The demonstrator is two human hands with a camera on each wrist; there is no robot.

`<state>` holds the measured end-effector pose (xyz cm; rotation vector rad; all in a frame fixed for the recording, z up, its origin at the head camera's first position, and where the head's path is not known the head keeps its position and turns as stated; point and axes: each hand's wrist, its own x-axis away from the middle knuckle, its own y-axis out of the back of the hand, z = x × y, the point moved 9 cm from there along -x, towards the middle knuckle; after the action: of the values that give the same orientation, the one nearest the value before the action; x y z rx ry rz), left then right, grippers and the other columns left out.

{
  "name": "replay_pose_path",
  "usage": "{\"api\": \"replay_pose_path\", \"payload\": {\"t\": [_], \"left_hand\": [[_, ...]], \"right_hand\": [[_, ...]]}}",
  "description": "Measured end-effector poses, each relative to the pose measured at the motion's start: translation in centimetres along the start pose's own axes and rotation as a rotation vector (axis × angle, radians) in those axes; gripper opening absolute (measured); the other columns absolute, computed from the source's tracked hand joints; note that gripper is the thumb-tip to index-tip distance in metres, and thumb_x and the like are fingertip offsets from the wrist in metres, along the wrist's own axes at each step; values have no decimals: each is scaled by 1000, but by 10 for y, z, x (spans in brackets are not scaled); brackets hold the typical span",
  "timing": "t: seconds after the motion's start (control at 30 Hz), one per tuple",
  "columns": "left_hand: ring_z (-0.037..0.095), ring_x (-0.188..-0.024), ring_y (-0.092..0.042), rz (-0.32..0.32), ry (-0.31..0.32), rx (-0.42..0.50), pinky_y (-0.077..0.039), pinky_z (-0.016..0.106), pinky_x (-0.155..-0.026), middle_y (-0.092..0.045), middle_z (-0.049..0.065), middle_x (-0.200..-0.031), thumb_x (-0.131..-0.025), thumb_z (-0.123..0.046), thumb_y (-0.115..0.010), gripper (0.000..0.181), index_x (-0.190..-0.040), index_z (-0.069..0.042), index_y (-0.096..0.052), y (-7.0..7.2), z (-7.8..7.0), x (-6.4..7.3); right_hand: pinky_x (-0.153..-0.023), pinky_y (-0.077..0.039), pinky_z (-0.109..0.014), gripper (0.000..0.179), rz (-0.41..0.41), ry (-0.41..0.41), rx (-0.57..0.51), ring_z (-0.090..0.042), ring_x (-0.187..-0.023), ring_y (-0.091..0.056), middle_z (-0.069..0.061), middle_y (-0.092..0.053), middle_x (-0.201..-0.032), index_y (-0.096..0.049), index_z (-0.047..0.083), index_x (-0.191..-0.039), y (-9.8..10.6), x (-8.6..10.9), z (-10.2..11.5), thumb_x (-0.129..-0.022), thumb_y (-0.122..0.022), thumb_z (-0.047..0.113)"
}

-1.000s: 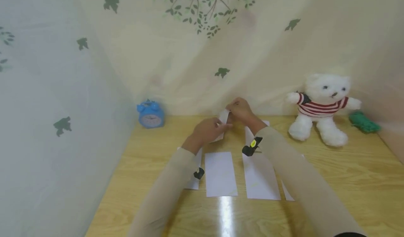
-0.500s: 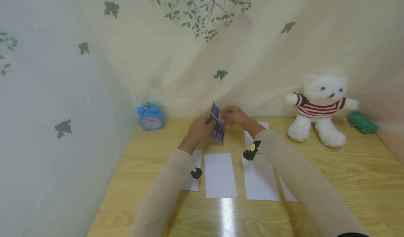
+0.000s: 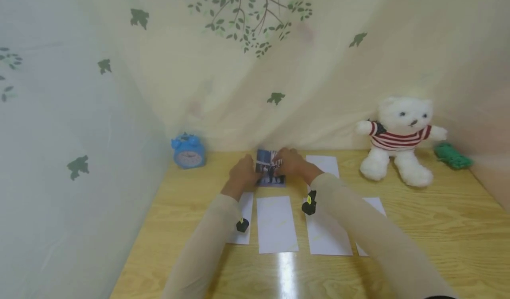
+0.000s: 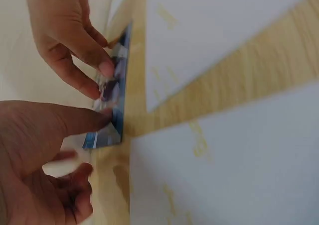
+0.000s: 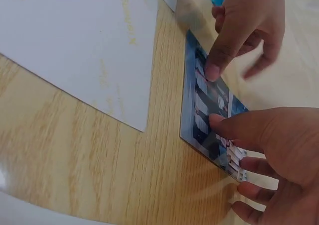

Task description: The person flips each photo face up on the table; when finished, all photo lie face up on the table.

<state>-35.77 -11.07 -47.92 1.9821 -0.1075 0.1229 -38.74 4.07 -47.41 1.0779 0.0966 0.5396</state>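
A small printed photo (image 3: pixel 264 158) with a blue border and figures on it lies picture side up at the back of the table, between both hands. My left hand (image 3: pixel 244 171) is at its left edge; in the right wrist view, the thumb of this left hand (image 5: pixel 244 31) touches the picture while the other fingers spread away from it, blurred. My right hand (image 3: pixel 292 162) pinches the opposite side, its thumb on the picture and fingertips at the far edge, as the right wrist view shows this right hand (image 5: pixel 284 155).
White cards lie face down in front, among them one card (image 3: pixel 276 224) near the middle and another card (image 3: pixel 324 158) at the back. A blue alarm clock (image 3: pixel 189 153) stands left; a white teddy bear (image 3: pixel 402 135) and a green bundle (image 3: pixel 453 155) are right. A cloth backdrop (image 3: pixel 223 100) rises behind.
The photo was held up with its white back showing, then turned to its picture side, and is now lowered to the table. Both hands have come down with it.
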Motion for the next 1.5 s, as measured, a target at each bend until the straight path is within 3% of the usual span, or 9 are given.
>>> {"api": "replay_pose_path", "payload": {"t": [0.13, 0.33, 0.53, 0.67, 0.77, 0.97, 1.1, 1.3, 1.5], "left_hand": [[31, -107, -64, -14, -89, -123, -59, 47, -85, -59, 16, -127, -93, -45, -78, 63, -146, -17, -59, -4, -7, -3], [24, -97, -59, 15, -131, -159, -57, 40, -81, -60, 10, -115, -97, -42, -74, 43, -127, -11, -73, -3, -14, -1], [29, -125, -59, -97, -182, -74, -57, 44, -102, -57, 14, -141, -101, -28, -69, 50, -145, -7, -60, 0, -23, -6], [31, -133, -58, -67, -294, -31, -55, 45, -108, -57, 15, -148, -101, -23, -67, 40, -138, -8, -65, -9, -50, 1], [32, -135, -58, -2, -413, -18, -51, 44, -113, -60, 14, -146, -100, -20, -69, 37, -135, -8, -67, -19, -78, 11], [27, -139, -58, 86, -581, -197, -46, 40, -119, -65, 7, -146, -103, -22, -62, 39, -140, -11, -65, -44, -115, 22], [25, -140, -59, 120, -623, -329, -47, 40, -119, -65, 4, -148, -104, -30, -63, 34, -135, -15, -69, -56, -124, 23], [24, -140, -59, 132, -661, -415, -45, 39, -121, -65, 4, -148, -105, -33, -62, 32, -130, -16, -71, -59, -129, 24], [24, -141, -58, 150, -649, -432, -44, 40, -122, -64, 4, -150, -105, -33, -62, 31, -130, -16, -72, -58, -134, 22]], "right_hand": [[-126, -32, -59, 69, -7, 4, -83, -49, -148, -41, -24, -46, -160, -51, 2, -153, 5, 0, -5, -94, -78, 24], [-116, -46, -60, 59, -78, -35, -280, -50, -142, -50, -29, -48, -157, -46, -1, -154, 44, 27, -50, -102, -66, 20], [-111, -47, -59, 74, -67, -181, -11, -54, -123, -58, -41, -60, -129, -48, -22, -136, 63, 69, -112, -89, -80, 26], [-85, -53, -49, 49, -49, -200, 100, -35, -84, -58, -20, -60, -88, -59, -9, -91, 55, 74, -136, -85, -84, 33], [-73, -49, -42, 44, -60, -164, 102, -25, -73, -50, -6, -49, -76, -52, 4, -75, 49, 70, -136, -87, -81, 35], [-78, -48, -46, 38, -98, -142, 3, -28, -76, -51, -10, -52, -80, -55, 0, -83, 42, 62, -128, -89, -79, 29], [-84, -50, -49, 38, -104, -153, -1, -30, -81, -55, -13, -57, -86, -59, -3, -88, 42, 59, -124, -90, -79, 30], [-72, -43, -39, 42, -78, -172, 11, -25, -75, -48, -7, -48, -78, -52, 5, -77, 46, 54, -126, -93, -77, 35], [-104, -50, -52, 57, -70, -207, -57, -42, -109, -63, -28, -68, -110, -64, -12, -109, 50, 49, -137, -97, -72, 43]]}}
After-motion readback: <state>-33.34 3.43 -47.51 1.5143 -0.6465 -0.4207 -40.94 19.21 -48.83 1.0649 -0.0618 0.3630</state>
